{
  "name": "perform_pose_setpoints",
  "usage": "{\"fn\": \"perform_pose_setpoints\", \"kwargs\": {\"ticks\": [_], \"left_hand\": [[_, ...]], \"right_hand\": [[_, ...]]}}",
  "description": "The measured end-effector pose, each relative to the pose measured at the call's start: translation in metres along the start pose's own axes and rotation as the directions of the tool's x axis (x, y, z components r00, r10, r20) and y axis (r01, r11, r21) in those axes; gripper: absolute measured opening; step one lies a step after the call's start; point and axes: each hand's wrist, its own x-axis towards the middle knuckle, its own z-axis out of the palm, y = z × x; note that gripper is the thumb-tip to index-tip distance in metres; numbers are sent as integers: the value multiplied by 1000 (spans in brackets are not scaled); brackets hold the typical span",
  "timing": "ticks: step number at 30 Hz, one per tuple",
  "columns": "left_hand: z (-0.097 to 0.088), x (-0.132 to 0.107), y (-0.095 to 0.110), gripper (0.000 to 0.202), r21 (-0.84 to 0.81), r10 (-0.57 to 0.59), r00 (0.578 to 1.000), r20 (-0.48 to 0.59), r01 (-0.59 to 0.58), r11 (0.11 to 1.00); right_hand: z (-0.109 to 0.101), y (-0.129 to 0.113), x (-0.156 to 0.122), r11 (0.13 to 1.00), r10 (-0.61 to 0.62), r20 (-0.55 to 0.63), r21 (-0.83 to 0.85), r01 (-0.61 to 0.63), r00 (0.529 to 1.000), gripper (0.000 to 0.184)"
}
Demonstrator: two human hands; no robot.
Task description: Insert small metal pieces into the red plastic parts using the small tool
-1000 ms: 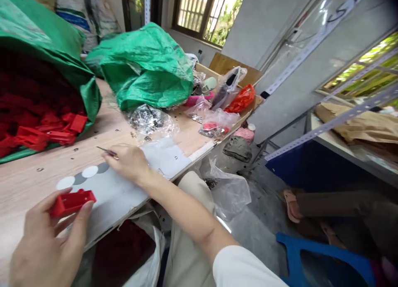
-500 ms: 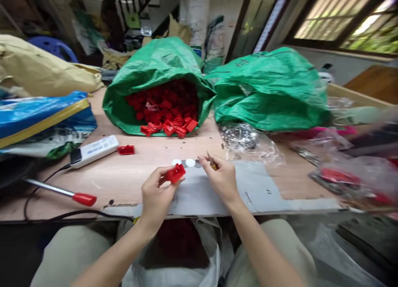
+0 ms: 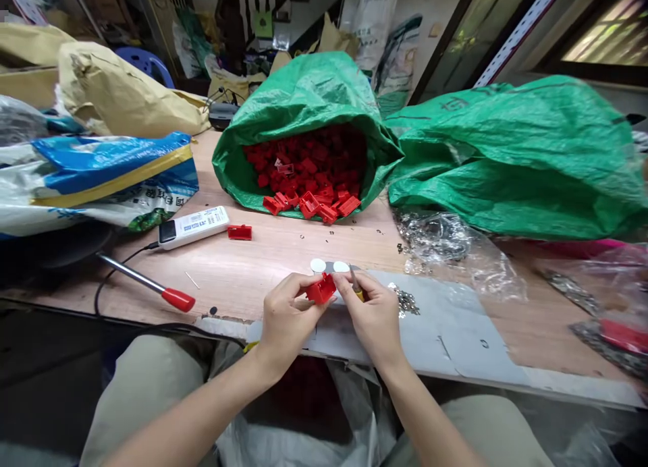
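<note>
Left hand grips a red box while the right hand works at its edge.
The left hand (image 3: 283,322) pinches the red box (image 3: 318,291) at the mat's near-left part, probably to steady it; the right hand (image 3: 375,318) closes round a pointed tool (image 3: 359,294), its fingertips at the box. Whether they also pinch a small piece, I cannot tell. Metal bits (image 3: 408,304) lie on the grey mat (image 3: 470,328) at the right hand's two o'clock, likely for easy reach. At the hands' twelve, a green bag (image 3: 308,89) gapes towards the person, apparently keeping more red boxes (image 3: 314,177) accessible.
</note>
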Motion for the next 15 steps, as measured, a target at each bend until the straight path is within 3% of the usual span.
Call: {"fn": "perform_pose_setpoints", "kwargs": {"ticks": [7, 10, 12, 15], "left_hand": [[-2, 2, 4, 14, 123, 209, 978, 7, -208, 970], [-2, 2, 3, 15, 114, 222, 975, 2, -221, 969], [-2, 1, 1, 17, 78, 207, 978, -7, -206, 975], [-3, 1, -1, 21, 12, 204, 979, -17, -203, 979]], "right_hand": [[5, -4, -6, 996, 17, -16, -89, -19, 1000, 26], [6, -4, -5, 992, 124, -7, -3, -124, 992, 27], [4, -5, -3, 932, 317, 95, 150, -329, 944, 31], [-3, -5, 2, 702, 513, 381, 330, -631, 769, 45]]}}
